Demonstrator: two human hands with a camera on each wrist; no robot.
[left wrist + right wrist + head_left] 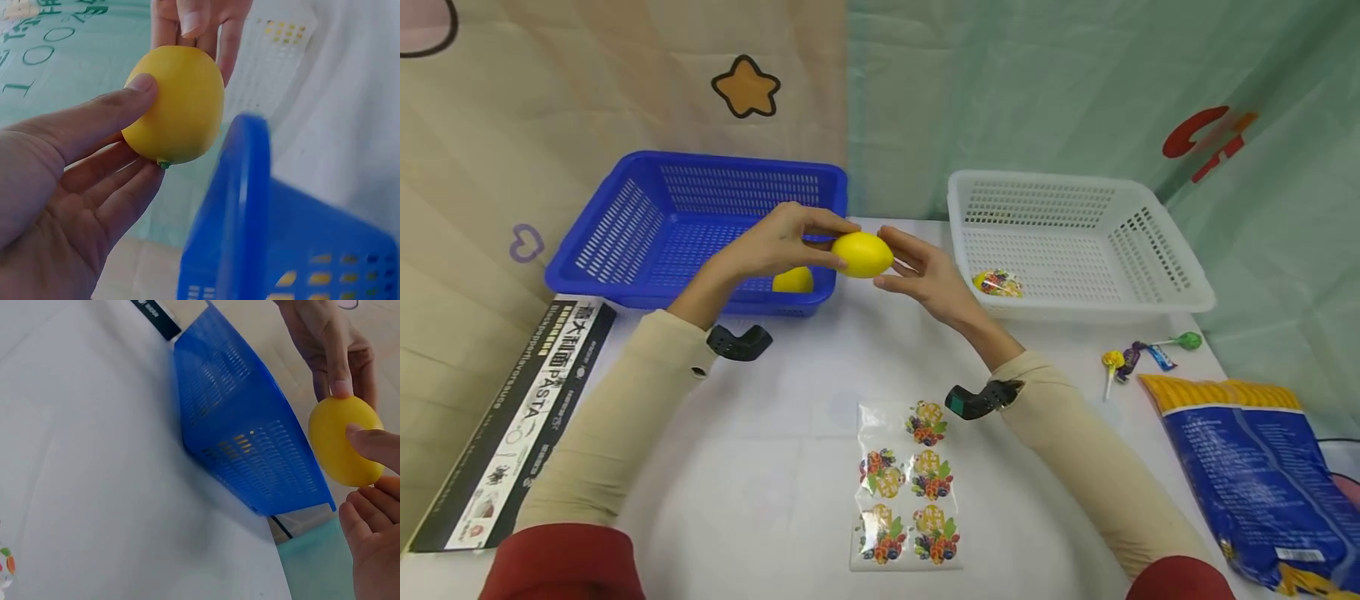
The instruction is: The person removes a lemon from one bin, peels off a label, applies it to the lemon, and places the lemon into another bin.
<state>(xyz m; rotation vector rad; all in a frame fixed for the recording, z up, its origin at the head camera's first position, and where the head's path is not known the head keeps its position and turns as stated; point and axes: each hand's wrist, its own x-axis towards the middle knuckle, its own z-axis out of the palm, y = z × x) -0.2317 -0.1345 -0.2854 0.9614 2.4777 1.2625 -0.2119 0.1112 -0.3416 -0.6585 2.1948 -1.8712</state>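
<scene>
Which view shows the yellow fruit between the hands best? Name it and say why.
The left wrist view: the yellow fruit looks largest there, with its green tip visible. The head view shows it smaller, between the left hand and right hand; the right wrist view shows it near the right edge, partly covered by a thumb.

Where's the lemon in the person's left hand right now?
In the head view, the lemon is slightly left of centre, between the left hand and right hand, just right of the blue basket.
</scene>
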